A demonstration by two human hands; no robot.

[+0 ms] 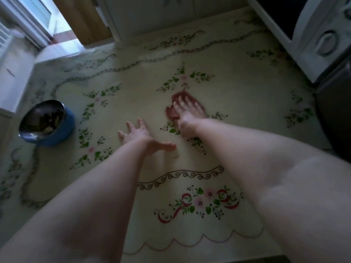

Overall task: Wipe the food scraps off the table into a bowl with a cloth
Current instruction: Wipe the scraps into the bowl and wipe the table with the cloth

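Note:
A reddish-pink cloth (pixel 175 97) lies crumpled near the middle of the table (pixel 237 103), which wears a cream floral cover. My right hand (pixel 187 109) presses flat on top of the cloth, fingers spread. My left hand (pixel 140 134) rests open on the cover just to the near left of it, palm down, holding nothing. A small pale scrap (pixel 175 153) lies by its thumb. A blue bowl (pixel 48 123) with a shiny metal inside stands at the table's left edge and holds dark food scraps.
A white microwave (pixel 321 33) sits at the far right corner. A dark object (pixel 334 111) stands along the right edge. A white cabinet (pixel 171 14) backs the table. A window sill (pixel 60 52) is at the far left.

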